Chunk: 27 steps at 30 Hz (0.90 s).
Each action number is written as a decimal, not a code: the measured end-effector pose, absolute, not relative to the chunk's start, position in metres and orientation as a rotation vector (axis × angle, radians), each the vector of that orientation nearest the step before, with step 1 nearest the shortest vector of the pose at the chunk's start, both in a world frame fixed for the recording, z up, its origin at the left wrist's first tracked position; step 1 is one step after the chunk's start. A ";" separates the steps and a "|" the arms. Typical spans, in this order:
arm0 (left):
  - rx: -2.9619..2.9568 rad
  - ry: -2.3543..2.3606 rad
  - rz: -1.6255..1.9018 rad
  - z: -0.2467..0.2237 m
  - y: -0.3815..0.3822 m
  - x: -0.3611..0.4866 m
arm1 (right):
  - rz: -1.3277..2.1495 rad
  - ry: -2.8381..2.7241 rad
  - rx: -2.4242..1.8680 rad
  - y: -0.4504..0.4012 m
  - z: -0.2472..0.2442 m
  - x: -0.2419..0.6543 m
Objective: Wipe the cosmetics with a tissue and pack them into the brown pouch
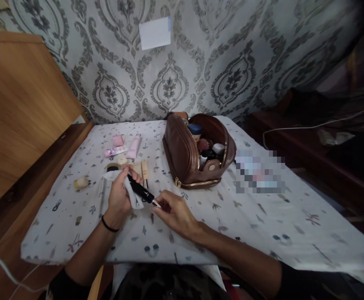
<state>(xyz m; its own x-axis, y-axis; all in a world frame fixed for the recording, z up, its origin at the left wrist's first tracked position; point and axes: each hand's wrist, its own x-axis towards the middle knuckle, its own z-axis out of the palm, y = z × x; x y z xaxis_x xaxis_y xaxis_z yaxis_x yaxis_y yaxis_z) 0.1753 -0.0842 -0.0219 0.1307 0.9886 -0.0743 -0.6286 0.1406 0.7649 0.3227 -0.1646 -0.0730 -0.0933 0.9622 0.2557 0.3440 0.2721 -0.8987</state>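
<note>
My left hand [120,193] is closed round a white cloth [135,199] and a black cylindrical tube [140,188] with a silver tapered end. The cloth is wrapped partly round the tube and hangs below it. At the silver end, my right hand [176,211] pinches with thumb and fingers. Just beyond the left hand lie a tan tube [145,170] and a round dark-and-gold container [112,167], partly hidden by the hand and cloth. A brown cosmetic bag [182,152] stands unzipped beyond my right hand, with several jars and bottles inside.
A pink tube [134,146], a white-and-purple tube [116,151] and a pink jar [118,140] lie at the back left of the cloth-covered table [157,237]. A small yellowish bottle [81,183] lies further left. A wooden cabinet [26,91] borders the left side.
</note>
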 end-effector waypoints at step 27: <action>1.086 0.517 0.690 -0.046 -0.105 0.182 | 1.834 -0.847 -0.918 -0.152 -0.070 0.323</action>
<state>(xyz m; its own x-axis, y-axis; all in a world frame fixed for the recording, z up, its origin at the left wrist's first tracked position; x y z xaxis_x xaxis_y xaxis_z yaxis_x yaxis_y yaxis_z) 0.1816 -0.1055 -0.0456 0.6840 0.7279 -0.0479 -0.2511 0.2966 0.9214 0.3234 -0.1519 -0.0705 -0.3290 0.9123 -0.2437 -0.4055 -0.3696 -0.8360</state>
